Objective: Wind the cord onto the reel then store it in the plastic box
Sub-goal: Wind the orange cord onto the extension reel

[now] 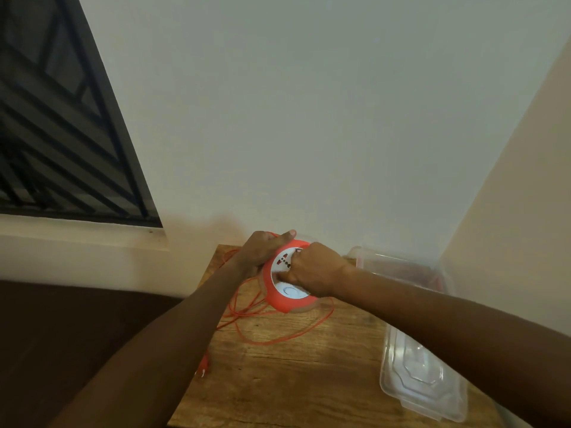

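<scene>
A round orange reel (285,301) with a white socket face is held tilted just above the wooden table (296,384). My left hand (258,251) grips its far left rim, thumb over the top edge. On the white face rests my right hand (312,270), fingers closed on the reel's centre. A thin orange cord (278,339) lies in loose loops on the table below and left of the reel. Its plug (204,364) hangs by the table's left edge. The clear plastic box (401,267) stands at the back right, partly hidden by my right forearm.
A clear plastic lid (423,378) lies flat near the table's right edge. Pale walls close in behind and to the right. A dark barred window (61,134) sits at the upper left, with a dark brown surface (71,335) left of the table.
</scene>
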`<action>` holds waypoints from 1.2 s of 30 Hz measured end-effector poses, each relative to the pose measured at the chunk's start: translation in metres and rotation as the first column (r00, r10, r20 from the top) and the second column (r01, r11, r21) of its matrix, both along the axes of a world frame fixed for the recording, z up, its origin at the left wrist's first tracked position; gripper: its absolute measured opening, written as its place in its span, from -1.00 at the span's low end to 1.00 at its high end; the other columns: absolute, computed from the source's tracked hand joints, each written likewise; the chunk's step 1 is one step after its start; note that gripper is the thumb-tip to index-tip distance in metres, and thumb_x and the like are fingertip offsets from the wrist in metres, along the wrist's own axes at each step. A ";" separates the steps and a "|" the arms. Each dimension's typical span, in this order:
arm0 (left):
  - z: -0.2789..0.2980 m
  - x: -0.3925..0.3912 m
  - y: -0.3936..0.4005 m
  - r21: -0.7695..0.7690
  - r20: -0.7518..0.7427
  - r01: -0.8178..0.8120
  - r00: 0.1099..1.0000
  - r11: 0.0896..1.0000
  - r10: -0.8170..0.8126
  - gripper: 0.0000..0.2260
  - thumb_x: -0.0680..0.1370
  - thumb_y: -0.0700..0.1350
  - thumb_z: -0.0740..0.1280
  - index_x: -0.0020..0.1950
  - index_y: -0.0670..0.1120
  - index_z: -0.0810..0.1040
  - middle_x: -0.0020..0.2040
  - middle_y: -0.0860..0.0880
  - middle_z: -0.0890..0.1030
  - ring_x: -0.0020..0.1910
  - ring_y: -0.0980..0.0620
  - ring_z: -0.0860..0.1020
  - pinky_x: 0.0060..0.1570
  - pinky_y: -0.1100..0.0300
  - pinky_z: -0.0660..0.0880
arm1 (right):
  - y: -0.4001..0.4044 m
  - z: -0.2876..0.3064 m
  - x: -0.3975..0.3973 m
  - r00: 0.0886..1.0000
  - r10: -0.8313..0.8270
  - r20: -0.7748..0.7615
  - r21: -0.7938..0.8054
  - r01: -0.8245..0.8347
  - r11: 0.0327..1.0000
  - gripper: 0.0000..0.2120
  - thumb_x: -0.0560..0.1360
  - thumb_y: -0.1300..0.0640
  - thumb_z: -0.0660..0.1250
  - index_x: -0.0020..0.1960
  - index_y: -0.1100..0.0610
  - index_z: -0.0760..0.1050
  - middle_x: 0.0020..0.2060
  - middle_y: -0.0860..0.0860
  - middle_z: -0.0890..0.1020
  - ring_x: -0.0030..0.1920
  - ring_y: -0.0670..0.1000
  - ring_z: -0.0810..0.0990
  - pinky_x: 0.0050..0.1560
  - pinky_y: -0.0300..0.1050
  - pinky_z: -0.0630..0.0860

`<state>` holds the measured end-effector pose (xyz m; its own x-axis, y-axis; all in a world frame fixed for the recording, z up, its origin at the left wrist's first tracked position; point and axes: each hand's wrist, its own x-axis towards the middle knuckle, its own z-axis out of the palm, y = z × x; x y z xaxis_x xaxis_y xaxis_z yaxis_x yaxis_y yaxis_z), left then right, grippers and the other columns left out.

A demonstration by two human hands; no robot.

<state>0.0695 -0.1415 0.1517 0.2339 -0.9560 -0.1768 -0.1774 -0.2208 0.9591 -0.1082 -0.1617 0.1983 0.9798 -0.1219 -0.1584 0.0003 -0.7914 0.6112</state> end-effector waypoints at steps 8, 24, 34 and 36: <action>0.006 -0.005 -0.003 -0.115 -0.002 -0.108 0.994 0.987 0.108 -0.40 0.58 0.24 0.38 0.05 -0.37 0.66 -0.02 -0.33 0.73 -0.02 -0.36 0.71 0.08 -0.24 0.66 | 0.000 -0.027 0.003 0.730 -0.520 0.444 0.396 0.360 0.845 -0.34 0.50 -0.30 0.14 0.44 0.09 0.28 0.06 0.06 0.67 -0.11 0.13 0.67 -0.17 0.00 0.57; 0.007 -0.001 -0.003 -0.087 0.057 -0.049 0.997 0.995 0.054 -0.45 0.61 0.23 0.35 0.01 -0.30 0.71 -0.03 -0.29 0.75 -0.01 -0.36 0.72 0.14 -0.31 0.63 | -0.017 -0.001 -0.023 0.987 0.142 0.069 0.105 -0.149 0.983 -0.50 0.41 0.18 0.50 0.29 -0.06 0.46 0.28 0.22 0.42 -0.03 0.17 0.61 -0.43 -0.07 0.54; 0.007 0.001 -0.007 -0.037 -0.028 -0.027 0.999 0.999 0.026 -0.46 0.58 0.22 0.40 -0.01 -0.31 0.68 0.00 -0.33 0.73 0.01 -0.37 0.71 0.15 -0.25 0.63 | -0.005 0.026 -0.003 0.995 0.042 -0.095 -0.026 -0.045 0.999 -0.48 0.54 0.04 0.37 0.44 -0.20 0.30 0.21 0.20 0.45 -0.06 0.13 0.61 -0.40 -0.08 0.39; 0.008 0.001 -0.007 -0.032 -0.035 -0.043 0.999 0.999 0.041 -0.48 0.57 0.23 0.42 -0.06 -0.28 0.69 -0.03 -0.33 0.73 -0.09 -0.32 0.71 0.13 -0.21 0.64 | -0.005 0.024 -0.001 0.992 0.019 -0.124 -0.080 -0.029 0.996 -0.47 0.56 0.04 0.34 0.47 -0.19 0.27 0.25 0.21 0.46 0.00 0.15 0.62 -0.33 -0.04 0.48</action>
<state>0.0703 -0.1489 0.1600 0.2683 -0.9509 -0.1544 -0.1350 -0.1958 0.9713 -0.1092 -0.1664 0.2223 0.9564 -0.1162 -0.2679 0.0974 -0.7379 0.6679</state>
